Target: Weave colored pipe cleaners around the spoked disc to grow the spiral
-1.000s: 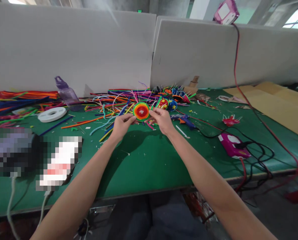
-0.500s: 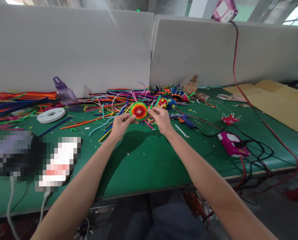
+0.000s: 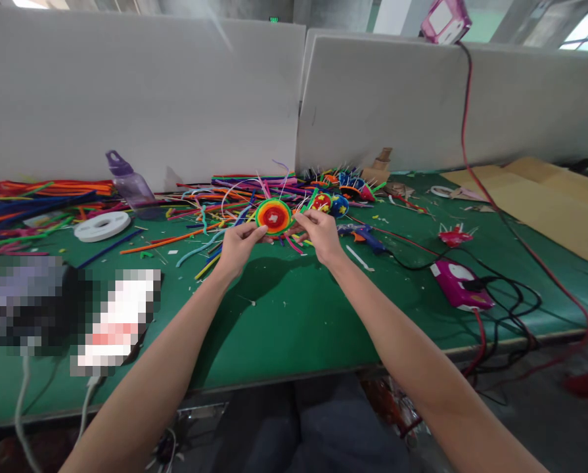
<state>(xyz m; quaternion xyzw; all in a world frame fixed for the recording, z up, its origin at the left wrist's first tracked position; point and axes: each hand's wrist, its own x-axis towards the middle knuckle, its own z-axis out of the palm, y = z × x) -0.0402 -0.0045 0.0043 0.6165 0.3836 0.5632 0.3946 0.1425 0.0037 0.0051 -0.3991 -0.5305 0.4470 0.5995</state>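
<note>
A round coil of pipe cleaners (image 3: pixel 272 226), with a red middle and orange, yellow and green rings, is held up above the table. A small pale patch shows at its centre. My left hand (image 3: pixel 239 248) pinches its lower left edge between thumb and fingers. At its right edge my right hand (image 3: pixel 320 233) has thumb and forefinger closed on the green rim. Behind my right hand lie a red piece with yellow stars (image 3: pixel 322 202) and a blue one (image 3: pixel 340 205). A blue glue gun (image 3: pixel 365 236) rests just right of that hand.
Loose pipe cleaners (image 3: pixel 52 197) cover the back left of the green table (image 3: pixel 284 335), near a purple bottle (image 3: pixel 135 190) and a white ribbon spool (image 3: pixel 101 226). A magenta power strip (image 3: pixel 461 284) with black cables sits at right. Cardboard (image 3: pixel 540 203) lies at far right.
The red middle of the coil looks slightly turned between my fingers. Both hands keep their grip and stay in nearly the same place.
</note>
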